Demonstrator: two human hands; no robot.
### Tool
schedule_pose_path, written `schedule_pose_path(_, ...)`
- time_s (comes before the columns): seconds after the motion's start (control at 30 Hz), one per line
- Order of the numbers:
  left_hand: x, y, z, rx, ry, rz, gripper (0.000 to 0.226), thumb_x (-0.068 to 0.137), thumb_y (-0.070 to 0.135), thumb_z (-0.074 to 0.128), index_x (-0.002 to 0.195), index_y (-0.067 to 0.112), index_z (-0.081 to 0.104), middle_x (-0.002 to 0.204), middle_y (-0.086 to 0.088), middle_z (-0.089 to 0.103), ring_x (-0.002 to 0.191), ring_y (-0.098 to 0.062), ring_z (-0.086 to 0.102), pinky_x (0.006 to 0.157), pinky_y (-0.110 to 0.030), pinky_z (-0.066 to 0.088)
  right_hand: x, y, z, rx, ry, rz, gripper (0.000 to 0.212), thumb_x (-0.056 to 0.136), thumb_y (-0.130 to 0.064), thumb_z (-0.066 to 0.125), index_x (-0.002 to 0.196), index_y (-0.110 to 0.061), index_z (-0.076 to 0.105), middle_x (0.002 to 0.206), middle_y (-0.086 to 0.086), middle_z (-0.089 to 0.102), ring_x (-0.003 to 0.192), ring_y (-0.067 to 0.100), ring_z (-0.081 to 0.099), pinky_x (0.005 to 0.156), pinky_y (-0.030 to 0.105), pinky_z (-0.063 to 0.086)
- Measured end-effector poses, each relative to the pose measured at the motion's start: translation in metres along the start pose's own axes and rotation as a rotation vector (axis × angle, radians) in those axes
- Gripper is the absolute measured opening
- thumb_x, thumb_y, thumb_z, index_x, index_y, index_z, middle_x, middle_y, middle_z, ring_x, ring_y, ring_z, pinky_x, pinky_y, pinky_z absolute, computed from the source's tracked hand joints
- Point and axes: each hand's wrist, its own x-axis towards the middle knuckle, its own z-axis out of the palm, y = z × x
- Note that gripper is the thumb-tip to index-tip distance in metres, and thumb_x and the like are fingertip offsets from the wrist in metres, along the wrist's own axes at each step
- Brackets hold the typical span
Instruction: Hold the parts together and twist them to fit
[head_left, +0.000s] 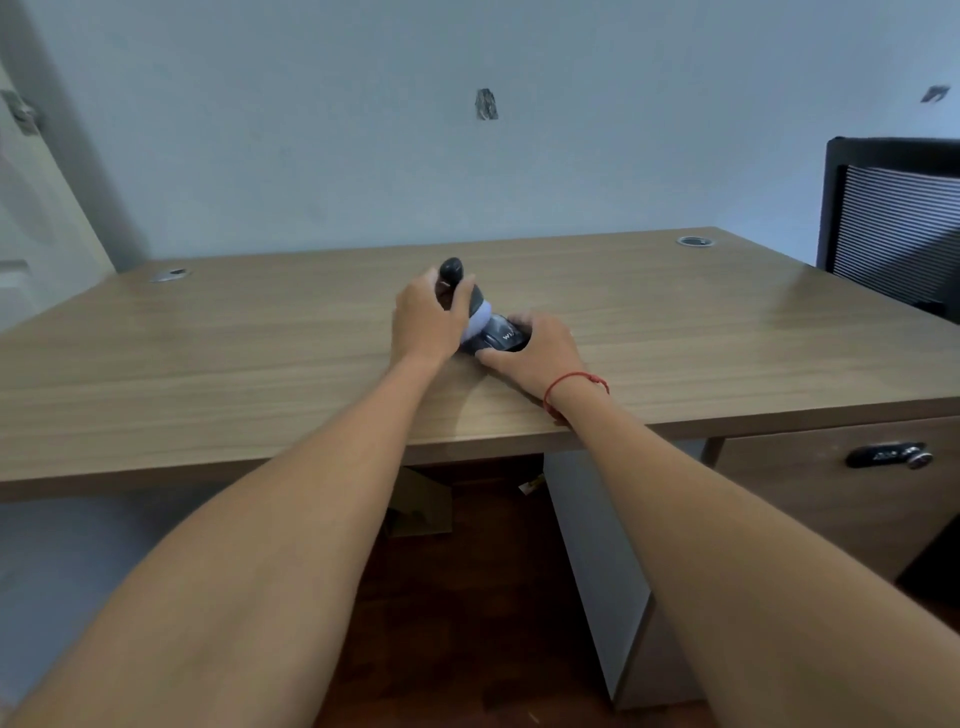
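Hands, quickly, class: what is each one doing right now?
Left hand: grips the dark handle end of the device.
Right hand: grips its clear end.

Both arms outstretched — left hand (427, 318) curled, right hand (535, 349) curled, wrists close.

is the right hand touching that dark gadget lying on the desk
Touching. The head view shows the right hand curled round the dark end of the gadget, thumb against its near side, while the left hand grips the handle end.
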Motion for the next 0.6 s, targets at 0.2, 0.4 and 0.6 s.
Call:
schedule_pose_path(0.2, 0.006, -0.012, -0.005, 0.079, -0.030, -0.075, 0.034, 0.092, 0.035, 0.052, 0.097, 0.002, 0.060, 0.100, -0.018, 0.068, 0.096, -0.036, 0.062, 0.084, -0.043, 0.050, 0.000, 0.000, 0.003, -0.011, 0.025, 0.020, 0.052, 0.068, -0.036, 0.084, 0.112, -0.013, 0.068, 0.104, 0.002, 0.072, 0.094, 0.017, 0.067, 0.077, 0.025, 0.048)
schedule_pose_path(0.4, -0.008, 0.005, 0.001, -0.063, -0.006, -0.033, 0.029, 0.091, 0.029, 0.056, 0.094, 0.001, 0.060, 0.095, -0.015, 0.068, 0.091, -0.028, 0.062, 0.071, -0.025, 0.040, -0.004, -0.001, 0.002, -0.039, 0.034, 0.026, 0.053, 0.061, -0.048, 0.085, 0.099, -0.016, 0.066, 0.095, -0.001, 0.070, 0.090, 0.018, 0.066, 0.079, 0.033, 0.054)
schedule_pose_path(0.6, -0.001, -0.001, -0.004, 0.163, -0.064, -0.091, 0.032, 0.094, 0.030, 0.051, 0.106, 0.001, 0.056, 0.109, -0.021, 0.065, 0.102, -0.037, 0.059, 0.084, -0.040, 0.047, -0.010, -0.003, 0.001, -0.038, 0.024, 0.019, 0.066, 0.057, -0.055, 0.086, 0.105, -0.015, 0.068, 0.096, 0.001, 0.070, 0.091, 0.017, 0.066, 0.076, 0.029, 0.053)
